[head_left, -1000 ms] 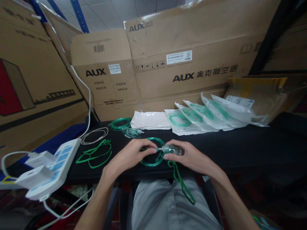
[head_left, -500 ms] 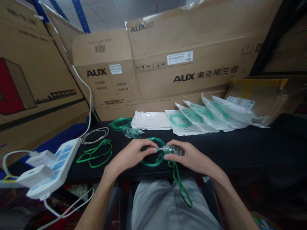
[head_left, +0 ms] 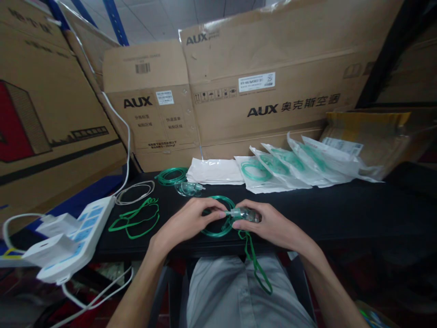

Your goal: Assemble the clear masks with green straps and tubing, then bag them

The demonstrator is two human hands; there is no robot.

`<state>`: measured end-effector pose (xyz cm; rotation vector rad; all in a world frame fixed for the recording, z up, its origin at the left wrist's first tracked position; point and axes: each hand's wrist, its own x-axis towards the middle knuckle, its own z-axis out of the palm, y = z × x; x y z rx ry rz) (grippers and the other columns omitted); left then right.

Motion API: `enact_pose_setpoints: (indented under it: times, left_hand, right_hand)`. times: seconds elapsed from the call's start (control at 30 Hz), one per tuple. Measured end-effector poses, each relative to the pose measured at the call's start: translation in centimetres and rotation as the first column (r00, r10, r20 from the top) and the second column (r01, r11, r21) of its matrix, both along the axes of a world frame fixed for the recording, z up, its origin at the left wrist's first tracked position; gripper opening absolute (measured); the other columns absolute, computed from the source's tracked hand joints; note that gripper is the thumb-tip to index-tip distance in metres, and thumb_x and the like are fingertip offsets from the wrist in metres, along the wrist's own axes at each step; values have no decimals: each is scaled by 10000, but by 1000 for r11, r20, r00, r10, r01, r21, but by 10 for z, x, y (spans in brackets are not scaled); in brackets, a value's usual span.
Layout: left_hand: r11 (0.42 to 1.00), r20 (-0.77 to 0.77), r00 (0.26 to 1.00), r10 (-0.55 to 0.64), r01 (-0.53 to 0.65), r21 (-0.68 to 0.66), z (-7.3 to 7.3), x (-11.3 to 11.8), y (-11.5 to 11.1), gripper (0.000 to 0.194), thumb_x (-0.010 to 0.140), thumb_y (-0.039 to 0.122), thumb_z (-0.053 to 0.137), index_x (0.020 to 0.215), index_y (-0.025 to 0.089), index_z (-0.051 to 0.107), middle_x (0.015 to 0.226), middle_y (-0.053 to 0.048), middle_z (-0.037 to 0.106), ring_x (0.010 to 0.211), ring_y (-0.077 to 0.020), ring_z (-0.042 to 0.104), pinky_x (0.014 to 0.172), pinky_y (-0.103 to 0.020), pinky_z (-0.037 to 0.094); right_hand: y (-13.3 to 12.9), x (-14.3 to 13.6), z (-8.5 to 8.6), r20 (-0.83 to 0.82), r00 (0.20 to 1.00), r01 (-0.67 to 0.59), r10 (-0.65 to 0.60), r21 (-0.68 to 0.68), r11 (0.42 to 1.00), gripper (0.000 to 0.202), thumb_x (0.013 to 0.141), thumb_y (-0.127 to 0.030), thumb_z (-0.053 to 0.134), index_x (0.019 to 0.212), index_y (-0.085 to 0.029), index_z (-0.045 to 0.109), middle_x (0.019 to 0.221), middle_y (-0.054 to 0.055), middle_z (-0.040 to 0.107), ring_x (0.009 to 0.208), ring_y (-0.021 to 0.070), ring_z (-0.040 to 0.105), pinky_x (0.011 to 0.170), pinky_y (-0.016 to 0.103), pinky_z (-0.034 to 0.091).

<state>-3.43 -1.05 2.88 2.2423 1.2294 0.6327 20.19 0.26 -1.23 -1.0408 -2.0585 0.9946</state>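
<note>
Between the fingers of my right hand is a clear oxygen mask, its narrow connector pointing left. A green elastic strap hangs from it over the table's front edge. My left hand pinches the end of the green tubing right at that connector; whether the tube is fully pushed on, I cannot tell. The rest of the tubing lies coiled on the black table under my fingers. Beyond my left hand rest another clear mask and a second green tubing coil.
Loose green straps and a pale cord loop lie left, beside a white power strip with plugs. White pouches and several filled clear bags line the back, against cardboard boxes.
The tube end in my left hand has come slightly right, closer against the mask's connector. Otherwise the hands and objects stay almost the same.
</note>
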Motion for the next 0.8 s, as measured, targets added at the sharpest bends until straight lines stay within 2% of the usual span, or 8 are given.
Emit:
enact_pose_setpoints:
  times: [0.17,0.33,0.47,0.6,0.7,0.8]
  left_hand:
    - [1000,-2,1000,1,-1,6,2,1,-2,238,962,387,589,1088,259,745,1123,20,757,1058,-189,670,939,-247,452]
    - [1000,-5,1000,-26,26,2,-1,-1,-1,238,967,378,580,1085,249,742,1119,21,759,1055,-180,668,927,-237,446]
    - [996,-49,996,-72,69,-65,-9,-4,4,312,1001,380,498,956,198,749,963,-10,771,926,-179,683,862,-244,454]
    - [994,-55,995,-87,83,-68,-14,-5,7,353,1017,379,456,906,179,725,888,-16,754,847,-166,671,798,-236,448]
    - [994,-49,994,-96,93,-57,-15,-3,7,326,1013,376,469,920,189,719,908,-9,753,846,-161,669,791,-230,443]
    - [997,-49,996,-80,79,-22,-15,0,5,301,1009,358,479,917,199,718,905,-1,748,844,-159,666,799,-230,441]
  right_hand:
    - [-4,0,5,19,999,-28,27,24,999,389,939,-568,556,1055,-223,693,831,-19,641,708,136,499,652,255,376]
    - [0,-3,12,146,989,-26,16,66,997,316,959,-494,530,1022,-218,672,845,10,664,766,174,573,701,278,403]
    - [13,-10,34,357,932,-113,62,124,986,221,917,-401,576,964,-209,676,889,46,692,852,214,615,771,299,411]
    - [21,-14,55,498,861,-182,108,103,978,203,888,-367,571,935,-197,673,804,42,676,783,203,614,701,279,403]
    - [20,-13,55,478,869,-207,128,116,971,202,891,-349,554,919,-195,681,772,25,660,733,175,592,669,265,392]
    - [19,-11,43,384,916,-152,119,56,987,211,894,-348,542,888,-187,677,702,2,623,635,143,560,620,253,398]
